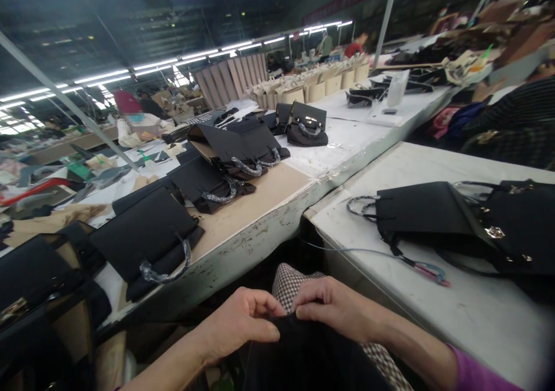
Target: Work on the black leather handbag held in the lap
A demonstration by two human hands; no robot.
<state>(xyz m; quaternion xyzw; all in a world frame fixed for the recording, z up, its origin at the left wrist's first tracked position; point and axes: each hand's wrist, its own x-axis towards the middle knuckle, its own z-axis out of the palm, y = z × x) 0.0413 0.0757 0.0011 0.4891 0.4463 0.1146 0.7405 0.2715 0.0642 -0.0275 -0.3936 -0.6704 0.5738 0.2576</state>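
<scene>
A black, soft-looking piece (310, 353) lies in my lap at the bottom centre, its upper edge raised between my hands. My left hand (243, 321) grips that edge from the left, thumb on the near side and fingers on the far side. Close beside it, my right hand (338, 307) pinches the same edge between thumb and curled fingers. The fingertips of both hands almost meet. Too dark to make out is the lower part of the piece. Brown-and-white checked cloth (287, 284) shows behind and under it.
Black handbags with plastic-wrapped handles (147, 235) line the long table on the left. More black handbags (429, 217) lie on the white table (347, 223) at right, near a thin blue cord (359, 252). Cream bags (321, 84) and co-workers (139, 122) are farther back.
</scene>
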